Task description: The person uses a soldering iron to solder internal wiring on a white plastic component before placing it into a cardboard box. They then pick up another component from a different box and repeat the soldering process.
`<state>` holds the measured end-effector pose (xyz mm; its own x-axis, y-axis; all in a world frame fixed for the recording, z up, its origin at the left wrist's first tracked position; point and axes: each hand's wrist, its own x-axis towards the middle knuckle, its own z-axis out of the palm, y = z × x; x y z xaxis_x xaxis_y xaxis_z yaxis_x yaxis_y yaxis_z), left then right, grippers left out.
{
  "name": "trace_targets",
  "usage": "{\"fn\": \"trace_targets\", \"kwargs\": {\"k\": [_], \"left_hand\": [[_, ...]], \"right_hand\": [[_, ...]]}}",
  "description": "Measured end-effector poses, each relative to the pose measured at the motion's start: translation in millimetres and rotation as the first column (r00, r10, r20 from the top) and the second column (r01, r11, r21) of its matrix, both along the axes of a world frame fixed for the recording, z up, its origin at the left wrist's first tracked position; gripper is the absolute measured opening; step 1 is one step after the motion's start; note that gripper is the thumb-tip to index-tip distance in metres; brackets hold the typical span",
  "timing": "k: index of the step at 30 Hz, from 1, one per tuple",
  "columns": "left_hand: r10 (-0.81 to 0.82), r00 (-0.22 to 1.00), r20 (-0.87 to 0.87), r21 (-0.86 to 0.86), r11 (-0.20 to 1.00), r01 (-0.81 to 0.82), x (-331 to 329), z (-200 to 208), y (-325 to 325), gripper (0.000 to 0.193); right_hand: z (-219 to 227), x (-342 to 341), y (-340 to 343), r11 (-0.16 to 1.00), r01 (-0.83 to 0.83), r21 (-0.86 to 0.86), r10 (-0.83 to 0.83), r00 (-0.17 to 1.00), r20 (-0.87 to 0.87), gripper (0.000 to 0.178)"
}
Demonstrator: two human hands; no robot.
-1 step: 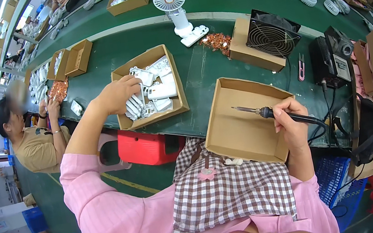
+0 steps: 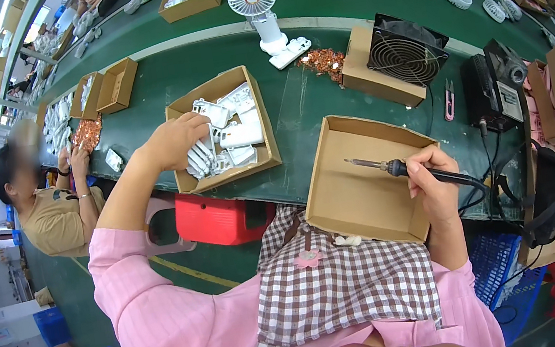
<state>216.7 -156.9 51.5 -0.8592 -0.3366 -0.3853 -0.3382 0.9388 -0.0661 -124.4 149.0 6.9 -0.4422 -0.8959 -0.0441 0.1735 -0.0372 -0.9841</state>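
My left hand (image 2: 178,140) reaches into a cardboard box (image 2: 261,114) of white plastic casings (image 2: 240,134). Its fingers curl over the casings at the box's left side, and the thumb is mostly hidden. In my right hand (image 2: 435,181) is a soldering iron (image 2: 396,168) with a black handle, held like a pen. The iron's metal tip points left above a shallow cardboard tray (image 2: 339,196) that has nothing in it. This tray sits at the table's front edge, against my checked apron.
A small white fan (image 2: 253,3) stands at the back, beside a pile of copper-coloured bits (image 2: 323,64). To the right are a black box fan (image 2: 407,51), pink snips (image 2: 449,102) and a black soldering station (image 2: 490,92) with cables. A co-worker (image 2: 55,216) sits at far left.
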Motion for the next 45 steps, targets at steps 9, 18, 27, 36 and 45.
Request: {"fn": "trace_targets", "kwargs": {"k": [9, 18, 27, 36, 45], "left_hand": [[0.020, 0.995, 0.102, 0.000, 1.000, -0.020, -6.9, 13.1, 7.4, 0.054], [0.285, 0.935, -0.213, 0.105, 0.958, -0.268, 7.3, 36.1, 10.1, 0.047], [0.976, 0.219, -0.006, 0.915, -0.083, 0.395, -37.6, 3.9, 64.7, 0.073], [0.981, 0.034, -0.191, 0.929, 0.169, 0.328, -106.7, -35.8, 125.4, 0.072], [0.893, -0.034, -0.448, 0.847, 0.412, -0.335, -60.2, -47.0, 158.1, 0.067]], "right_hand": [[-0.4, -2.2, -0.6, 0.999, -0.037, -0.001, 0.037, 0.999, 0.036, 0.014], [1.3, -6.1, -2.0, 1.000, -0.020, -0.009, 0.020, 0.999, 0.036, 0.013], [-2.3, -7.5, 2.8, 0.964, 0.219, -0.151, -0.222, 0.975, -0.005, 0.010], [3.0, -6.7, 6.9, 0.928, 0.340, -0.155, -0.346, 0.938, -0.015, 0.010], [1.2, -16.3, -1.4, 0.939, 0.326, -0.115, -0.321, 0.945, 0.056, 0.007]]}}
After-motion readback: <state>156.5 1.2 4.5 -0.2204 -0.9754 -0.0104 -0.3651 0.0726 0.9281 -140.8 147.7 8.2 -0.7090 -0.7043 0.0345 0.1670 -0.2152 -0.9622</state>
